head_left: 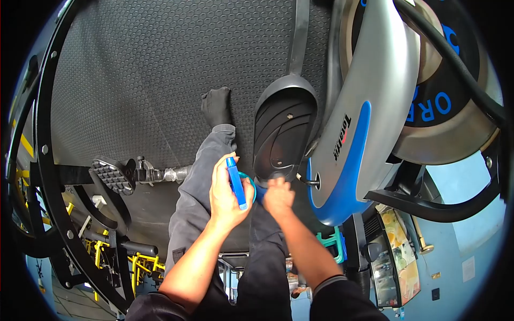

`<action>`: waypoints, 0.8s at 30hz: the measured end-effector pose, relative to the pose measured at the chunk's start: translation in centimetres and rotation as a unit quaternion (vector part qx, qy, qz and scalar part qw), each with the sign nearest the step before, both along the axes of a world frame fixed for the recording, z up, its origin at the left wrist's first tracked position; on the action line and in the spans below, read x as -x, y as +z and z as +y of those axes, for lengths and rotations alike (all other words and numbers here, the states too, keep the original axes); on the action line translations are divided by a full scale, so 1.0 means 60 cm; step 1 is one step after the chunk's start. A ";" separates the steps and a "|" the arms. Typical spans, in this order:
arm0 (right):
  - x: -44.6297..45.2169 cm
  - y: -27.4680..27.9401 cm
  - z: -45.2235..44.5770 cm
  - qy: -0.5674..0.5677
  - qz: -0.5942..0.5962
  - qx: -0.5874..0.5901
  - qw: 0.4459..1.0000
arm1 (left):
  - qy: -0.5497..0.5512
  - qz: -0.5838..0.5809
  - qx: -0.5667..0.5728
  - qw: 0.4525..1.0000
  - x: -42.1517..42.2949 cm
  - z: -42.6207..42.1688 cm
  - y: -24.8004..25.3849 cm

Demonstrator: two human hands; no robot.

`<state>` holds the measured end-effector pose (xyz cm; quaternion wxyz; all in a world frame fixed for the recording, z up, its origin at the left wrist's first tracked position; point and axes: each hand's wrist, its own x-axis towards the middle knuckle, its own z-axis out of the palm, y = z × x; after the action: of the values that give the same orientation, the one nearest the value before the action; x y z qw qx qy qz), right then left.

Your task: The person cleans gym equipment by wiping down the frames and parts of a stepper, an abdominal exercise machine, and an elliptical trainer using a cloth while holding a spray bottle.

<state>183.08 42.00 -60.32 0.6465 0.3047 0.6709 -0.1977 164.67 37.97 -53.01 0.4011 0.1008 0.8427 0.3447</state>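
My left hand (227, 195) is closed around what looks like a spray bottle (235, 183), seen from above, with a long blue head and a teal rim showing beside my fingers. Close to its right, my right hand (279, 197) is at the lower end of a black exercise-machine footplate (285, 125). Its fingers are curled and smeared by motion. A blue patch (261, 194) shows between the hands; I cannot make out what it is. The footplate is ridged and has two bolts in it.
A silver and blue machine housing (364, 107) rises at the right, before a large flywheel (444, 101). On the left are a studded pedal (113, 175) and a curved black frame (45, 150). My foot in a black sock (217, 106) rests on the textured mat (144, 69).
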 end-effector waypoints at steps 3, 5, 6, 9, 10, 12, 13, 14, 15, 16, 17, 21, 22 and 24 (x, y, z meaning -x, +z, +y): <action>-0.031 -0.007 0.029 0.203 0.028 -0.065 0.977 | -0.002 -0.004 0.000 1.000 -0.001 0.003 -0.001; -0.034 -0.008 0.016 0.224 0.008 -0.049 0.973 | -0.019 0.004 0.007 1.000 -0.002 -0.002 -0.002; -0.047 -0.016 -0.013 0.169 0.011 -0.084 0.982 | -0.020 0.005 0.007 1.000 -0.003 -0.003 -0.004; 0.004 -0.005 -0.067 -0.121 -0.017 -0.044 0.991 | -0.011 0.005 -0.001 1.000 -0.003 -0.002 -0.006; 0.029 -0.009 -0.068 -0.263 -0.016 -0.009 0.965 | -0.011 0.003 -0.004 1.000 -0.004 -0.001 -0.006; -0.033 -0.108 -0.149 -0.511 0.121 -0.118 0.843 | -0.023 -0.001 0.012 1.000 -0.002 -0.003 -0.005; -0.004 -0.097 -0.087 -0.723 0.124 0.049 0.678 | -0.019 0.004 0.016 1.000 -0.005 -0.007 -0.006; 0.033 -0.095 -0.067 -0.737 0.224 0.051 0.635 | -0.033 0.102 -0.017 0.994 0.000 -0.012 -0.016; 0.066 -0.102 -0.042 -0.708 0.229 0.006 0.668 | 0.046 0.095 -0.057 0.993 0.006 -0.004 -0.018; 0.107 -0.094 0.006 -0.732 0.233 0.061 0.637 | 0.123 0.085 -0.092 0.984 0.015 0.000 -0.011; 0.166 -0.069 0.059 -0.732 0.211 0.064 0.645 | 0.161 0.059 -0.082 0.982 0.025 0.002 -0.003; 0.268 -0.018 0.198 -0.525 0.515 -0.095 0.671 | 0.135 0.054 -0.073 0.987 0.013 -0.008 -0.011; 0.298 0.013 0.235 -0.286 0.579 -0.190 0.739 | 0.117 0.037 -0.059 0.991 0.012 -0.009 -0.007; 0.336 0.018 0.260 -0.131 0.574 -0.244 0.771 | 0.110 0.018 -0.038 0.993 0.012 -0.004 -0.007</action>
<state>162.90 57.58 -59.23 0.0132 0.3670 0.8964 -0.2483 163.96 37.72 -53.43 0.3412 0.0291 0.8419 0.4170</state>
